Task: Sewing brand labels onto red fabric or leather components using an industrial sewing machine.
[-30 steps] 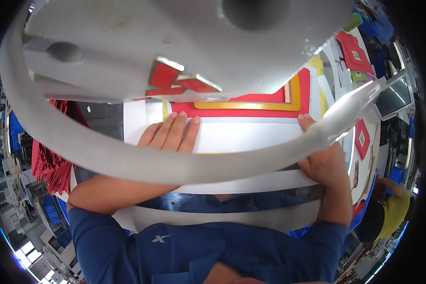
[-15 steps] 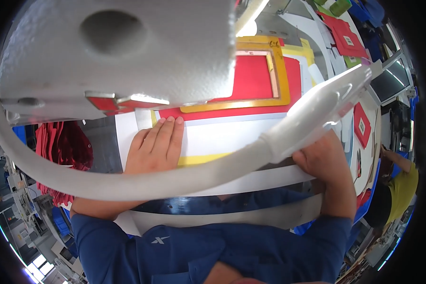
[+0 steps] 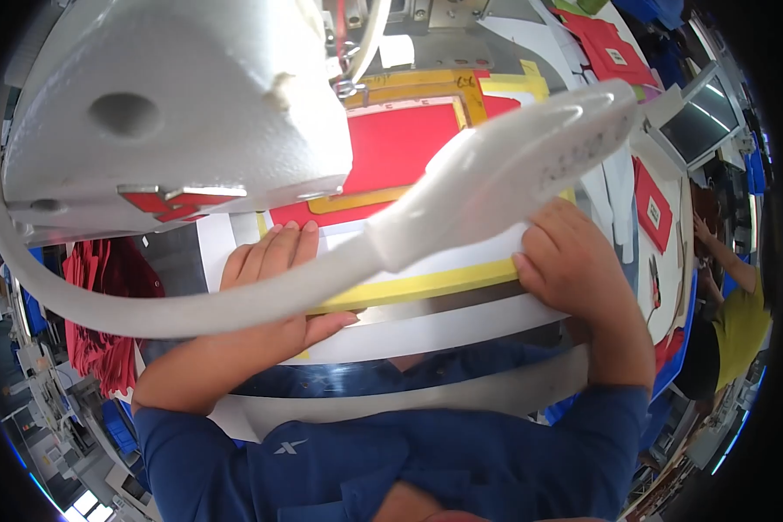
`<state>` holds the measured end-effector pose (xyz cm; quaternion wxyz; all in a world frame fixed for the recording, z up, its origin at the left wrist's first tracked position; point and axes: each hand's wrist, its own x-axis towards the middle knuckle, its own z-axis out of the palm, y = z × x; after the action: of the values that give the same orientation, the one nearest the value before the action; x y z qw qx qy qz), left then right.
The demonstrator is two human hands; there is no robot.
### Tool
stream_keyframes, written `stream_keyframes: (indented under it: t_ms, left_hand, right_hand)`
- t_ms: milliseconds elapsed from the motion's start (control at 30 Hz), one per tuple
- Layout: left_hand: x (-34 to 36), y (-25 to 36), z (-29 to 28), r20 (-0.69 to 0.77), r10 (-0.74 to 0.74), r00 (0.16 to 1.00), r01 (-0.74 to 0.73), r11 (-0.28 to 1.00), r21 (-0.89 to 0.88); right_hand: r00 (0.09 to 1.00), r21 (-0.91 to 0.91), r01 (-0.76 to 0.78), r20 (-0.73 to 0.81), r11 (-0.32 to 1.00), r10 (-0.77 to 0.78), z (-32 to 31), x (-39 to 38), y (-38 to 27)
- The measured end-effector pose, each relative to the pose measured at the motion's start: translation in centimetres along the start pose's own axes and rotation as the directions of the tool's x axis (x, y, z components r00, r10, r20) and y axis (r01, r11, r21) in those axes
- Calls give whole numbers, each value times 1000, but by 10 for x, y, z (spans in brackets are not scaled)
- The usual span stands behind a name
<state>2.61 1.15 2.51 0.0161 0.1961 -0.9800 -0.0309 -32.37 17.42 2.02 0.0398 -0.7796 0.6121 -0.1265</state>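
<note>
1. Background: a workroom crowded with equipment, curving along both rims; at the right edge, a person in a yellow top (image 3: 739, 348).
2. Surface: grey metal worktop (image 3: 178, 265), partly covered by a white sheet (image 3: 222, 252) with a yellow strip (image 3: 444, 280) across its nearer part.
3. Red fabric (image 3: 400, 143): one piece, lying flat at upper centre, partly hidden by the machine.
4. Yellow-brown frame (image 3: 476, 100): rectangular, resting on the red fabric, which shows through its opening.
5. Left hand (image 3: 268, 261): left of centre, palm down; fingers extended and close together, tips at the fabric's lower edge, thumb spread apart; partly covered by the lamp's neck.
6. Right hand (image 3: 574, 257): right of centre, by the yellow strip's end; fingers bent inward; whether they pinch anything, cannot tell.
7. Machine head (image 3: 191, 104): pale grey, red emblem, upper left.
8. Lamp (image 3: 531, 165): white, flexible neck, crossing above the work.
9. Dark red pieces (image 3: 104, 296): heaped, left.
10. Screen (image 3: 705, 113): upper right.
</note>
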Motion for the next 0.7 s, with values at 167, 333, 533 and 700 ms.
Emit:
stream_keyframes:
  t_ms: [167,333,533,700]
  left_hand:
    - [11,-6,20,-150,61,987,-60,998,8]
    - [22,-10,13,-22,-74,997,72,994,-77]
    - [11,-22,21,-45,-101,994,100,995,-30]
    - [-5,-29,24,-78,-136,988,138,990,29]
  right_hand:
    - [998,-6,3,-57,1000,-4,3,-3,1]
    - [989,-5,-15,-150,1000,15,3,-8,6]
    - [780,102,-550,-290,829,554,-26,-48,51]
    - [588,117,-758,-304,642,750,-44,-136,122]
